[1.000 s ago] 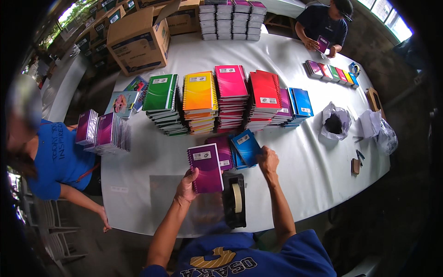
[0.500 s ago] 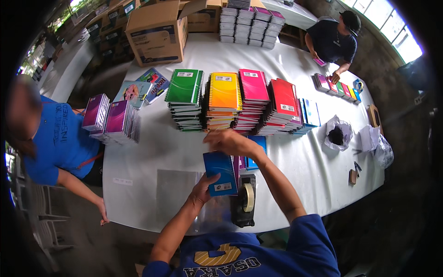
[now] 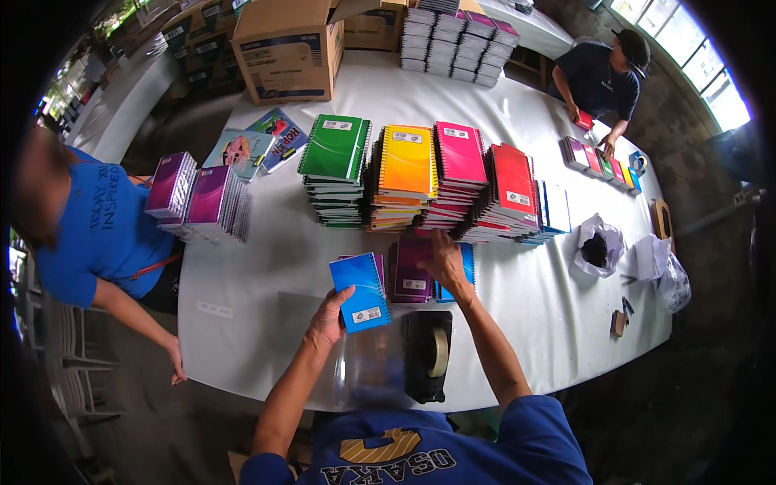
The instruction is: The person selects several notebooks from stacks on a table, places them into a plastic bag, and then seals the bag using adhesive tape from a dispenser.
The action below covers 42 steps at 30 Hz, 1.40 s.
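Note:
My left hand [image 3: 327, 317] is closed on a small blue spiral notebook [image 3: 361, 291], with a purple-pink edge of another showing behind it. To its right, my right hand [image 3: 444, 265] bends over a dark purple notebook [image 3: 410, 275], thumb and fingers gripping near its upper right edge; the fingertips are partly hidden. A blue notebook [image 3: 467, 271] lies beneath and beside that hand. Beyond them stand stacks of green [image 3: 333, 149], yellow [image 3: 406, 162], pink [image 3: 461, 153] and red notebooks [image 3: 511, 179], with a blue stack [image 3: 555, 210] at the right end.
A tape dispenser [image 3: 420, 364] stands near the front edge beside clear plastic sheeting [image 3: 356, 364]. Purple notebook stacks [image 3: 206, 198] sit left, near a person in blue [image 3: 105, 218]. Another person [image 3: 602, 81] handles notebooks at the far right. A carton [image 3: 287, 61] stands behind.
My right hand has moved from above the held blue notebook to the purple notebook on the right. My left hand has shifted left with its notebooks. The far person now holds a red notebook.

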### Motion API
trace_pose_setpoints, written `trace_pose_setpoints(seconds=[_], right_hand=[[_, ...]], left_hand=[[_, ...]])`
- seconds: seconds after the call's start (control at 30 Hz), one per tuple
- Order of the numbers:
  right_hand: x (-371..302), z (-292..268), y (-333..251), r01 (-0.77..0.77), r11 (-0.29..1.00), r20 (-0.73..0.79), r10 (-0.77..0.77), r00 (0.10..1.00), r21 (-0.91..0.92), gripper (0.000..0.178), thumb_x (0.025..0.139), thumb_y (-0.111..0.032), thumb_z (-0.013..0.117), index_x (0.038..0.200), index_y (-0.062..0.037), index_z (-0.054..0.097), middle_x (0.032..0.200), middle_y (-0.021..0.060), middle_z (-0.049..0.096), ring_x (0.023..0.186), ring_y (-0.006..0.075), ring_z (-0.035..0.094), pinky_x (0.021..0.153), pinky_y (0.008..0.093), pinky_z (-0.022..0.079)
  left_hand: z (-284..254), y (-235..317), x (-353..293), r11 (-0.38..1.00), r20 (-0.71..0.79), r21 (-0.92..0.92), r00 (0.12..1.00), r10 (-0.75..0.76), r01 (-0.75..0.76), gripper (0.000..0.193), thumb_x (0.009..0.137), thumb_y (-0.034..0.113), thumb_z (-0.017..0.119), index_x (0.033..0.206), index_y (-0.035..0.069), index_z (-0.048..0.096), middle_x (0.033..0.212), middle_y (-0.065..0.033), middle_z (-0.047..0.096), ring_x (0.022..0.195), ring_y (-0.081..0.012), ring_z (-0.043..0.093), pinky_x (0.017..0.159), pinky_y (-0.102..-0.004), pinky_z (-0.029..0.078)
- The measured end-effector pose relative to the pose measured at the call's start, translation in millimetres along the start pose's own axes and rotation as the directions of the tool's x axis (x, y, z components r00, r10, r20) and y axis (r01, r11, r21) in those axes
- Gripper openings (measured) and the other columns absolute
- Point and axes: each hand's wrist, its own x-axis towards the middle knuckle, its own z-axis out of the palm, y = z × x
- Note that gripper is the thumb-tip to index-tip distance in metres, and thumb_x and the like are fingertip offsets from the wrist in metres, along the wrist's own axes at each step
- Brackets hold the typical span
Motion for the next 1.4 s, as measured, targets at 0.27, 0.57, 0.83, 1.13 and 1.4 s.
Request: trace_pose_setpoints(seconds=[0.27, 0.57, 0.83, 1.13, 1.4], right_hand=[[37, -114, -76, 0.355, 0.777, 0.167, -0.500, 0.850, 0.520, 0.034, 0.076, -0.002, 0.067, 0.109, -0.0023, 0.061, 0.098, 0.0167, 0.067, 0.085, 0.0329, 0.064, 0.076, 0.0367, 0.051], [30, -104, -158, 0.415, 0.749, 0.540, -0.661, 0.520, 0.517, 0.029, 0.079, -0.008, 0.064, 0.108, -0.0110, 0.068, 0.109, 0.0061, 0.067, 0.105, 0.0266, 0.061, 0.094, 0.0362, 0.047], [88, -210, 43, -0.461, 0.774, -0.325, 0.342, 0.882, -0.434, 0.061, 0.071, -0.055, 0.077, 0.086, 0.0028, 0.066, 0.092, 0.0262, 0.066, 0.087, 0.0342, 0.065, 0.074, 0.0421, 0.052], [47, -214, 26, -0.220, 0.941, -0.490, 0.323, 0.810, 0.258, 0.034, 0.094, -0.030, 0.059, 0.095, 0.0038, 0.057, 0.082, 0.0156, 0.061, 0.071, 0.0271, 0.059, 0.068, 0.0377, 0.048], [42, -126, -75, 0.180, 0.968, -0.379, -0.234, 0.895, -0.173, 0.041, 0.081, -0.003, 0.066, 0.121, -0.0004, 0.055, 0.127, 0.0169, 0.052, 0.118, 0.0311, 0.051, 0.093, 0.0430, 0.046]], left_hand=[[1, -3, 1, 0.995, 0.045, 0.076, 0.996, -0.071, 0.068, 0.079, 0.079, 0.058, 0.065, 0.131, 0.002, 0.046, 0.120, -0.0105, 0.060, 0.109, -0.0222, 0.060, 0.095, -0.0409, 0.050], [44, -34, -6, 0.844, 0.187, -0.488, 0.971, -0.149, 0.223, 0.066, 0.092, 0.054, 0.054, 0.136, 0.006, 0.045, 0.121, -0.0062, 0.061, 0.108, -0.0169, 0.061, 0.092, -0.0337, 0.050], [99, -3, 6, 0.991, 0.144, -0.092, 0.986, -0.081, 0.095, 0.051, 0.092, 0.038, 0.060, 0.127, 0.001, 0.051, 0.114, -0.0121, 0.063, 0.101, -0.0229, 0.064, 0.088, -0.0375, 0.053], [122, -2, 61, 0.989, 0.134, -0.129, 0.987, 0.088, -0.070, 0.048, 0.093, 0.040, 0.059, 0.127, 0.006, 0.053, 0.117, -0.0084, 0.063, 0.104, -0.0208, 0.062, 0.090, -0.0370, 0.051], [129, 7, 48, 0.983, 0.037, 0.048, 0.983, 0.178, -0.180, 0.057, 0.088, 0.040, 0.066, 0.130, 0.006, 0.049, 0.121, -0.0106, 0.060, 0.110, -0.0247, 0.061, 0.093, -0.0415, 0.053]])
